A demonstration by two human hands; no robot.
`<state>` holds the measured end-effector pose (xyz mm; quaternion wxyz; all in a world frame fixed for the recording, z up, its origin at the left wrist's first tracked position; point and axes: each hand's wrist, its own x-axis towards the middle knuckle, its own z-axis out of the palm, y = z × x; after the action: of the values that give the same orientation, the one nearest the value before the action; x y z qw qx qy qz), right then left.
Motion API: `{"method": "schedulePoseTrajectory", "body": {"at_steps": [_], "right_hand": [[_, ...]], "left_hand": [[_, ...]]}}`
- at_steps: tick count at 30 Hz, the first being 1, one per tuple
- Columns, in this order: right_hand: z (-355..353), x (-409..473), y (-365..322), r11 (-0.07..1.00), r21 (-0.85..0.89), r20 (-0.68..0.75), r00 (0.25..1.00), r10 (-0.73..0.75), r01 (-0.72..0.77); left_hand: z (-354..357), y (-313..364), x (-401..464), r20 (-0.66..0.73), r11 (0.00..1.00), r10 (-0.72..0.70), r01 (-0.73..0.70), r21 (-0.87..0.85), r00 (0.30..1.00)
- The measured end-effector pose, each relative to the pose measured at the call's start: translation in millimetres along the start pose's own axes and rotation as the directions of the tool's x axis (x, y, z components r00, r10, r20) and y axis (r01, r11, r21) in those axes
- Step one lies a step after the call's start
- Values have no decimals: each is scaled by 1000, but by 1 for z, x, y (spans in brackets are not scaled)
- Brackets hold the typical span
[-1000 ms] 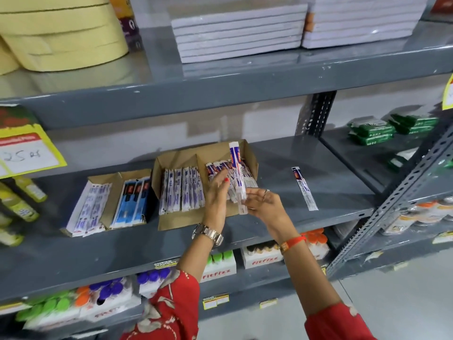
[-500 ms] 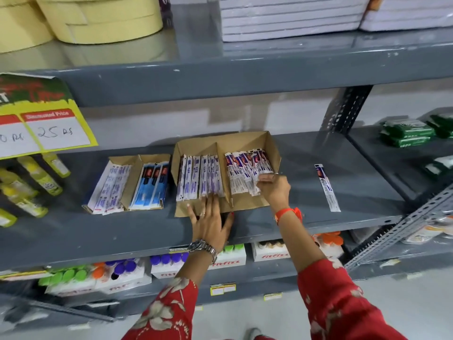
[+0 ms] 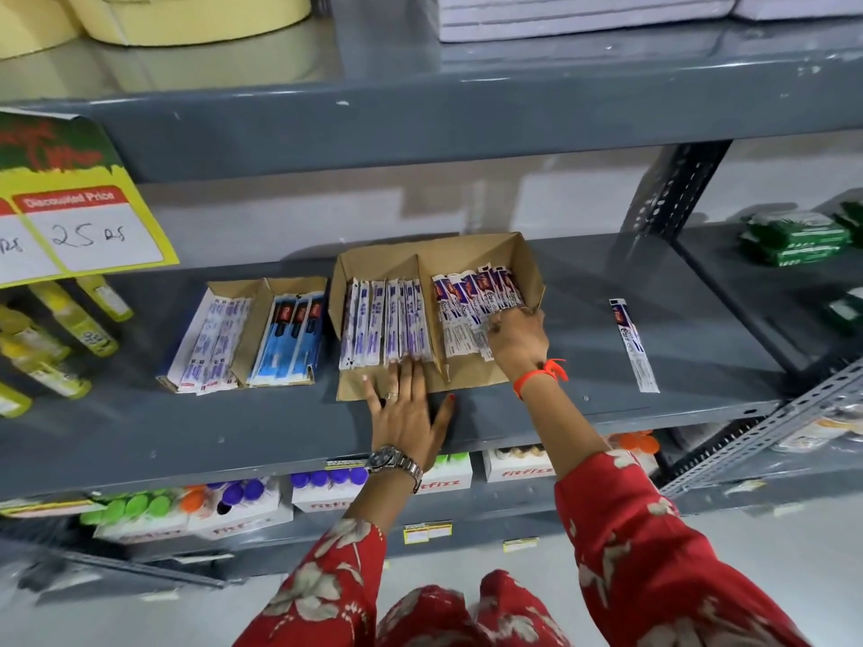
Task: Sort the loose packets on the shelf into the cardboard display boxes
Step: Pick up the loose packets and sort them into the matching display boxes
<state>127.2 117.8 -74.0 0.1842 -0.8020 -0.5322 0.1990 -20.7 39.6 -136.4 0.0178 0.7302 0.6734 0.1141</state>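
A large two-compartment cardboard display box (image 3: pixel 467 247) lies on the grey shelf (image 3: pixel 233 427). Its left compartment holds white-and-purple packets (image 3: pixel 385 326), and its right one holds red-and-blue packets (image 3: pixel 460 305). My left hand (image 3: pixel 406 413) lies flat with fingers spread on the box's front flap, fingertips at the lower ends of the white-and-purple packets. My right hand (image 3: pixel 516 340) reaches into the right compartment, fingers curled on the rightmost red-and-blue packets. One loose red-and-blue packet (image 3: pixel 633 343) lies alone on the shelf to the right of the box.
A smaller two-compartment box (image 3: pixel 266 291) with white and blue packets sits left of the large one. Yellow bottles (image 3: pixel 70 324) and a hanging price sign (image 3: pixel 79 217) are at far left. Green packs (image 3: pixel 794 238) lie on the neighbouring shelf at right. Tube boxes fill the shelf below.
The upright packet I held a second ago now lies in the right compartment. My left hand came down flat onto the front flap; my right hand shifted onto the rightmost packets.
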Motion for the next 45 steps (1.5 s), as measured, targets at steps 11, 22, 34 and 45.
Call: {"method": "schedulePoseTrajectory", "body": {"at_steps": [11,22,34,45], "right_hand": [[-16,-22,50,973,220,-419,907,32,68],[-44,-16,129,947,-26,-406,869,282,-319],[-51,-5,135,948,-31,-353,891,285,-316],[-61,7,138,870,337,-221,868,445,-360]], "left_hand": [[3,1,2,-25,1000,-8,8,-12,1000],[-6,46,-13,-232,974,176,-204,-103,957],[19,83,11,8,919,395,-395,21,919],[26,83,13,10,922,386,-386,9,922]]}}
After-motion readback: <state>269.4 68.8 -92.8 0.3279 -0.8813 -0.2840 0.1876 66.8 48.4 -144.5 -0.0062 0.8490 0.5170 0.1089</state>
